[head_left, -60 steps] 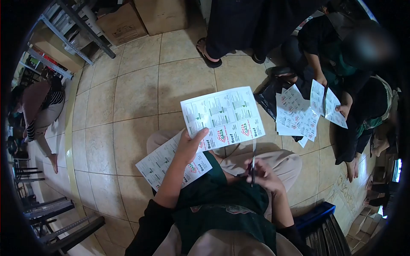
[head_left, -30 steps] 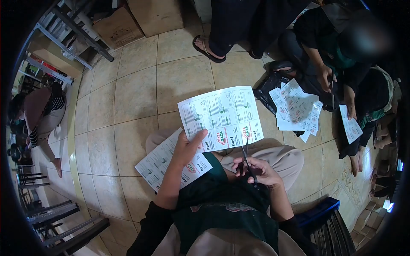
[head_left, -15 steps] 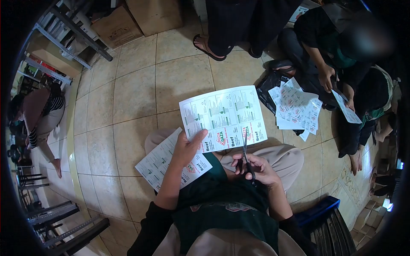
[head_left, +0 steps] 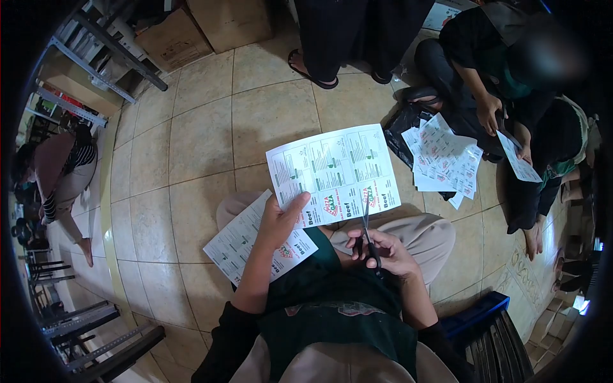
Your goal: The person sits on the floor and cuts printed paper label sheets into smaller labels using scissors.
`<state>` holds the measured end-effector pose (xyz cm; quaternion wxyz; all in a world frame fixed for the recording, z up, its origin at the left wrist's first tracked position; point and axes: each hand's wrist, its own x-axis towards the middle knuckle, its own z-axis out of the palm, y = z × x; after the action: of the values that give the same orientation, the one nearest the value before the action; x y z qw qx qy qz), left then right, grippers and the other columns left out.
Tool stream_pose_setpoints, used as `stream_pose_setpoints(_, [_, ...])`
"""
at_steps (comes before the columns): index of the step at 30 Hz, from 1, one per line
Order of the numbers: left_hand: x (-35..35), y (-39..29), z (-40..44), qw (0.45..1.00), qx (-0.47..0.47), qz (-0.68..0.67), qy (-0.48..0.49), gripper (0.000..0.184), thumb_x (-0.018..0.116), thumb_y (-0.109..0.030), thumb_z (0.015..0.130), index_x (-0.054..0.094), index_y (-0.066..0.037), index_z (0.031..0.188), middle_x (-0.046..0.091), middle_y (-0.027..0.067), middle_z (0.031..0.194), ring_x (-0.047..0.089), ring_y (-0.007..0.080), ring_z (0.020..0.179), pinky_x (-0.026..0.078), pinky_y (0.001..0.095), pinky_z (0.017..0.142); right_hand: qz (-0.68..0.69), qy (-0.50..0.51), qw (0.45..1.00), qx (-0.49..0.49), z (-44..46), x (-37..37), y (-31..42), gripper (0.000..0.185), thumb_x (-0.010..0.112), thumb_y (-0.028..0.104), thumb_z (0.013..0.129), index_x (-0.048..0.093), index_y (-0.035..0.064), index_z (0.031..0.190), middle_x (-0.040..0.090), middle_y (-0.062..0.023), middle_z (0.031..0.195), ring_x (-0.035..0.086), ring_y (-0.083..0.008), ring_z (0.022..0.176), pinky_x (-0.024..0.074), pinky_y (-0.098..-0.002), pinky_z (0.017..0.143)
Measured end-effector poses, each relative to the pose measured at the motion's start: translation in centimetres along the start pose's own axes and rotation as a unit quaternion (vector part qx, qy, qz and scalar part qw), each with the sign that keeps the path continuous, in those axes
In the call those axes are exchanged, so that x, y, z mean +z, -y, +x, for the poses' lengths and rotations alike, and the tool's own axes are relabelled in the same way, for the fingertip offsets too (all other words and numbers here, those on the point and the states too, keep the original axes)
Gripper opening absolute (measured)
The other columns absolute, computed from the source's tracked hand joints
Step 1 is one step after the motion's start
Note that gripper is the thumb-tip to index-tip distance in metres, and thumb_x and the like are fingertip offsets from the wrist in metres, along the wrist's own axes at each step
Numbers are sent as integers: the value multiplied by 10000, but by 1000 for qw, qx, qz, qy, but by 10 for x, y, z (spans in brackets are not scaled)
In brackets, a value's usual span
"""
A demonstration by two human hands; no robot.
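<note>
My left hand grips a white printed sheet near its lower left corner, thumb on top. The sheet carries green boxes and red and black lettering. My right hand holds black-handled scissors, fingers in the loops. Their blades point up at the sheet's lower edge, between two printed labels, and overlap the paper there. Another printed sheet lies across my lap, partly under my left forearm.
At the right a seated person cuts a sheet beside a pile of printed sheets on black plastic. Someone stands ahead in sandals. A blue-edged crate is at lower right, metal shelving at upper left.
Over two seconds, my right hand has brought the scissors up to the sheet's lower edge. My left hand has stayed nearly still. The seated person has moved a cut sheet.
</note>
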<state>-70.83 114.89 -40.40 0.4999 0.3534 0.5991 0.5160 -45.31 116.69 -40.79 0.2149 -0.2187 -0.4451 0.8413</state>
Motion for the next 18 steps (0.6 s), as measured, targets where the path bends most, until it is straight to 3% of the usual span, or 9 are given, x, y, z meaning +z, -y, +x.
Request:
stream_pose_setpoints(11, [0, -2, -1, 1000, 2, 12, -3, 281, 616, -221, 867, 612, 16, 1019, 654, 83, 922, 608, 113, 807, 485, 254, 700, -11, -21, 1000, 14, -1, 2, -2, 577, 697, 53, 776, 446, 26, 1294, 544, -49, 1087, 543, -106, 912, 427, -235, 814])
stream_pose_setpoints(14, [1, -3, -1, 1000, 9, 15, -5, 287, 618, -228, 865, 615, 18, 1013, 655, 87, 917, 609, 115, 803, 485, 253, 696, -3, -51, 999, 20, -1, 5, 0, 612, 744, 135, 732, 473, 2, 1264, 555, -77, 1070, 550, -154, 901, 434, -278, 801])
stream_pose_setpoints(16, [1, -3, -1, 1000, -6, 10, -12, 294, 618, -236, 865, 619, 20, 1009, 654, 90, 916, 610, 115, 798, 486, 253, 693, -12, -37, 999, 20, -2, 4, 0, 556, 698, 44, 775, 465, 27, 1279, 550, -35, 1065, 540, -101, 921, 424, -238, 830])
stream_pose_setpoints(18, [0, -2, -1, 1000, -8, 17, -11, 297, 617, -240, 865, 619, 20, 1010, 654, 90, 913, 610, 114, 796, 486, 253, 690, -30, -47, 998, 21, -2, 4, 0, 551, 700, 46, 775, 471, 30, 1276, 555, -31, 1053, 537, -97, 920, 422, -236, 829])
